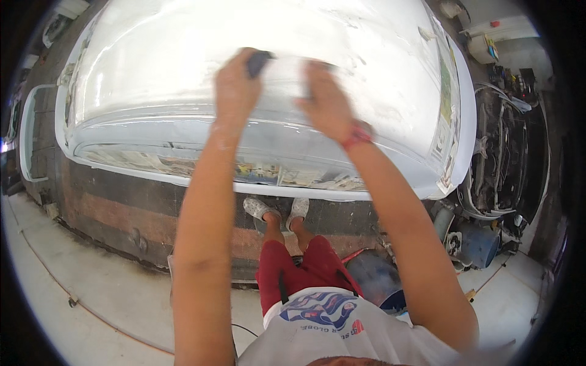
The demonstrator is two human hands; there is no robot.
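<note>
A wet white car roof fills the far side of the view. My left hand is closed on a dark grey piece of sandpaper, which sticks out at the fingertips over the roof. Close to its right, my right hand lies over the roof, smeared by motion. A thin dark edge shows at its fingertips, looking like another piece of sandpaper, mostly hidden under the fingers. A red band circles my right wrist.
Newspaper covers the near window and the right-side glass. On the right lie black car parts and a blue drum. Another dark blue container stands beside my legs. A hose runs along the pale floor at left.
</note>
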